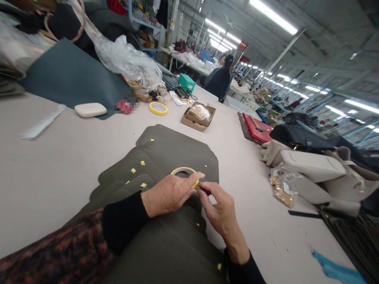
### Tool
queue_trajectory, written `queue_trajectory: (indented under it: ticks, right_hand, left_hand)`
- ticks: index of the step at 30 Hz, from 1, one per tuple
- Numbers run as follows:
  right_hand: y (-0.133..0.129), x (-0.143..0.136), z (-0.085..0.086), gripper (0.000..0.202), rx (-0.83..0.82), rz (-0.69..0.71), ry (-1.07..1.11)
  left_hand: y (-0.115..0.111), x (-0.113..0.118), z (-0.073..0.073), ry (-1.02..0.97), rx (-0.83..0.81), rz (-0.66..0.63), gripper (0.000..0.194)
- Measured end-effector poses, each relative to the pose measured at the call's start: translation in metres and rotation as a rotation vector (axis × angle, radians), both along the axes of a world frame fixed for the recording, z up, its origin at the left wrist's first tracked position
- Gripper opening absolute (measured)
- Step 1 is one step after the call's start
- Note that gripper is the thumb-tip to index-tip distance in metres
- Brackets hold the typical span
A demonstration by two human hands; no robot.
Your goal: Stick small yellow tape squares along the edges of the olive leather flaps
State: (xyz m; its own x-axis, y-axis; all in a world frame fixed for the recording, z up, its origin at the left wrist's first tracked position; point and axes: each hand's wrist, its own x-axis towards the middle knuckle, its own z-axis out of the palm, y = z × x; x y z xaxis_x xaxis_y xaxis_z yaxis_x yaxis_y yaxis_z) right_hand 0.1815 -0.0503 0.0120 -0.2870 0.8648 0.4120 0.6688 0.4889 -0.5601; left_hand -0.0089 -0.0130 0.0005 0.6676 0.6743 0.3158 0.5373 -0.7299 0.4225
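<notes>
My left hand holds a roll of yellow tape over a stack of dark olive panels. The fingers and thumb of my right hand are pinched together at the roll's near edge, touching the tape by my left fingertips. Whether a torn piece is between them is too small to tell. Small yellow tape bits are stuck on the overlapping panels, mostly left of my hands. A small shiny stud shows on the top panel, right of the roll.
Behind the panels are a second yellow tape roll and a cardboard box of gold studs. A red pad, pale bag parts and a bag of gold hardware lie right. A seated person is farther back.
</notes>
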Motion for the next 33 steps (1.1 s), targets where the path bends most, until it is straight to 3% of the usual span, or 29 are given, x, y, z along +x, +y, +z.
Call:
queue_trajectory:
  ticks: [5,9,12,14,18,23,26,33]
  right_hand:
    - [0.004,-0.005,-0.006,0.017,0.093,0.024,-0.093]
    - [0.007,-0.008,-0.012,0.018,0.233,-0.033,-0.162]
    - [0.005,-0.012,-0.014,0.017,0.258,-0.096,-0.145]
    - [0.004,-0.016,-0.013,0.015,0.183,-0.167,-0.066]
    - [0.010,-0.019,-0.013,0.014,-0.157,-0.314,0.283]
    - [0.028,0.004,-0.027,0.028,-0.475,-0.477,0.579]
    - [0.032,0.016,-0.032,0.035,-0.578,-0.403,0.556]
    - [0.030,0.006,-0.027,0.028,-0.432,-0.338,0.180]
  left_hand:
    - [-0.001,0.000,0.001,0.052,0.013,-0.006,0.039]
    - [-0.001,-0.001,0.004,0.044,-0.039,0.020,0.012]
    - [0.001,0.000,0.004,0.021,-0.038,0.036,0.010]
    - [0.002,0.001,0.003,0.009,-0.008,0.061,0.012]
    - [0.000,0.006,0.002,-0.015,0.112,0.092,0.015]
    - [-0.001,0.004,0.002,0.016,0.149,0.135,0.016]
    - [0.001,0.001,0.001,0.157,0.105,0.165,0.013]
    - [0.003,0.001,0.003,0.263,0.060,0.162,0.014]
